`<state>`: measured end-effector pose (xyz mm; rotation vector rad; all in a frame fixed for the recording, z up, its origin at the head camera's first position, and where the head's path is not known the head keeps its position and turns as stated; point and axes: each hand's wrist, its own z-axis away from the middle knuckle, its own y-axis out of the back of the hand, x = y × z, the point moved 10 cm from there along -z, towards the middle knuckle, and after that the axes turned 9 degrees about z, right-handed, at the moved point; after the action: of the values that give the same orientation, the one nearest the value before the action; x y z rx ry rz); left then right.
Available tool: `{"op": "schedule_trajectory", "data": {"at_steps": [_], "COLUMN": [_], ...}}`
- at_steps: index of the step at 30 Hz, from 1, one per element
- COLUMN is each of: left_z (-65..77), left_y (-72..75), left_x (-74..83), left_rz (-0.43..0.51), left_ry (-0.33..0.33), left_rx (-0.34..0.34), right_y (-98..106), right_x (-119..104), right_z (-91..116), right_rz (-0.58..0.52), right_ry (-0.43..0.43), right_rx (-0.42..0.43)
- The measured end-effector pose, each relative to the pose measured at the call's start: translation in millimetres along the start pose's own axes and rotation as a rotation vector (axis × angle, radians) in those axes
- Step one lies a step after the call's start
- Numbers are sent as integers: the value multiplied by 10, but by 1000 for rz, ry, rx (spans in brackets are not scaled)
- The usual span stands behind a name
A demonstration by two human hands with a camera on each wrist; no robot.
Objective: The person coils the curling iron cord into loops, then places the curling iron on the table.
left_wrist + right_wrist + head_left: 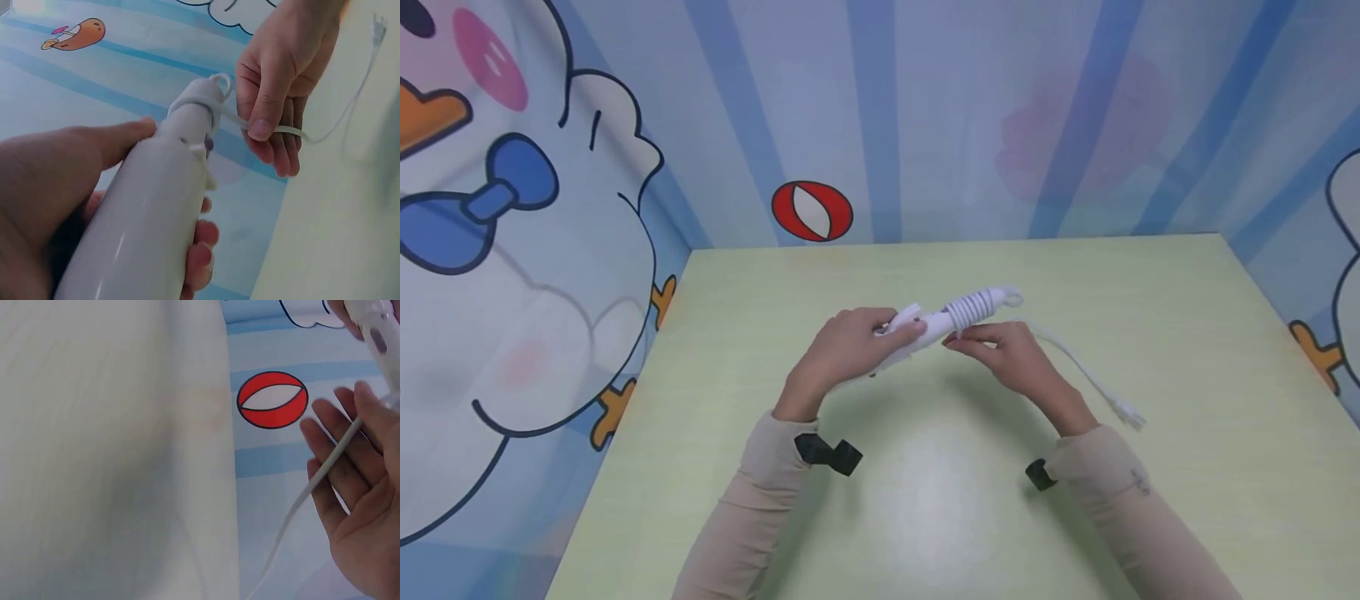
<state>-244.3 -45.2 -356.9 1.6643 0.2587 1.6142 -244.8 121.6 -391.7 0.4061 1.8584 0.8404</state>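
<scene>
A white corded appliance (936, 327), shaped like a hair curling iron, is held above the table, its cord end tilted up to the right. My left hand (857, 343) grips its thick body, thumb along the upper side. White power cord (972, 309) is wrapped in several turns round the narrow end, below a small hanging loop (1013, 296). Beside these turns, my right hand (1018, 360) pinches the cord between thumb and fingers. In the right wrist view, the cord (294, 512) crosses the palm. Its free length trails right to a two-pin plug (1129, 413).
Below both hands spreads a pale yellow-green table (925, 500). Blue striped walls (925, 117) with cartoon figures border its back and sides. Each wrist carries a small black camera, one (831, 455) on the left and another (1040, 475) on the right.
</scene>
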Motion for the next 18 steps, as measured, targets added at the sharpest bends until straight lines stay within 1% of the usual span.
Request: {"op": "schedule_trajectory", "data": {"at_steps": [4, 7, 9, 11, 12, 15, 16, 18], "left_z": [46, 89, 122, 155, 172, 225, 243, 281], "left_y": [-20, -28, -18, -2, 6, 11, 5, -21], "left_x": [46, 94, 120, 146, 164, 227, 247, 292], "left_rz": [56, 85, 98, 109, 110, 87, 75, 46], "left_ry": [-42, -74, -87, -99, -108, -148, -162, -192], "left_rx": [-66, -123, -154, -184, -198, -237, -249, -274], "right_y": [20, 38, 69, 114, 138, 194, 205, 198], "right_x": [8, -98, -210, -301, -347, -463, -488, -511], "right_z": [-23, -3, 21, 44, 49, 54, 52, 42], "right_rz": [-182, -275, -270, -210, -184, -113, -108, -140], "right_ry": [-50, -97, -103, -109, -93, -8, 23, 99], "right_rx": [-108, -208, -249, -261, -256, -236, -231, -241]}}
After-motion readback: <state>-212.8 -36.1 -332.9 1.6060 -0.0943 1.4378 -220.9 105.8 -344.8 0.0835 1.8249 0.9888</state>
